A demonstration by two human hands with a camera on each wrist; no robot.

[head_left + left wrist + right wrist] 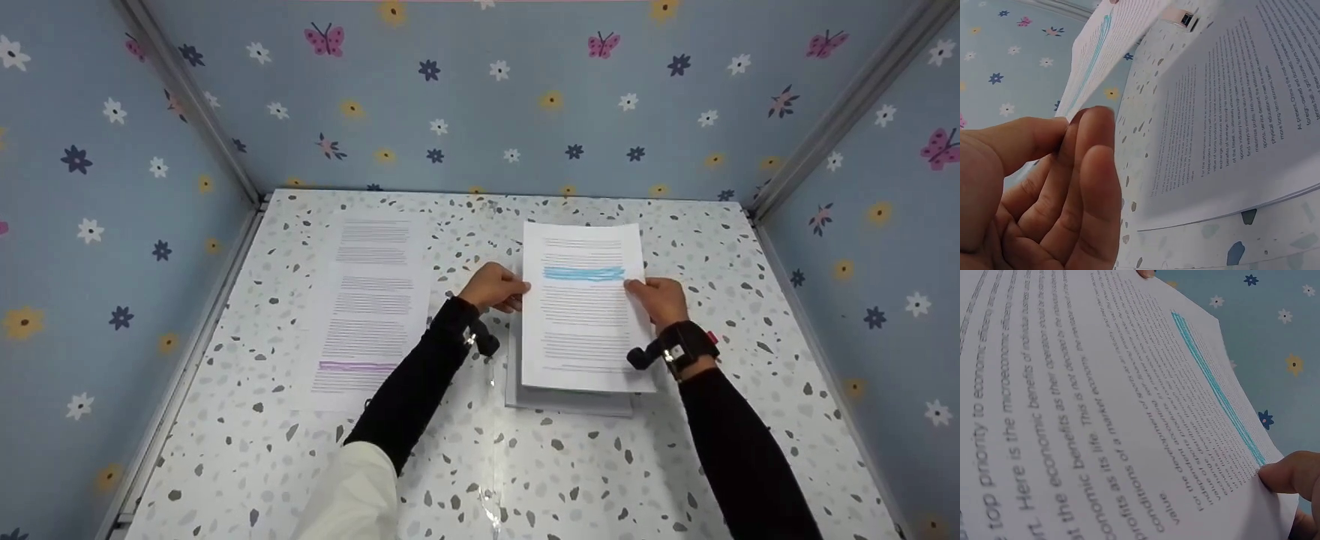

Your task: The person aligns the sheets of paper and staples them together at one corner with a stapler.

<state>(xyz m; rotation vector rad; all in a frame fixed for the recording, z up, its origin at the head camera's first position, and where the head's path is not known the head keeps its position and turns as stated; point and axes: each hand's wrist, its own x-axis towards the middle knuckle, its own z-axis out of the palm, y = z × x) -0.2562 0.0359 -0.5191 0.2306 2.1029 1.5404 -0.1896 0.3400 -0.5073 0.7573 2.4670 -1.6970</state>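
A printed sheet of paper (581, 315) with a band of blue highlighting is held up, tilted, above the table. My left hand (493, 288) pinches its left edge between thumb and fingers. At the opposite edge, my right hand (660, 298) grips the sheet, with the thumb (1289, 473) on the printed face near the blue band. Beneath the raised sheet lies more printed paper (1230, 124), largely covered in the head view. The left wrist view shows the fingers (1098, 185) bent towards the thumb at the sheet's edge.
Another printed sheet (371, 300) with a purple highlighted band lies on the left of the speckled table (570, 480), partly behind my left sleeve. A small pale pink and black object (1179, 18) sits beyond the lower paper. Flower-patterned walls (495, 97) enclose the table.
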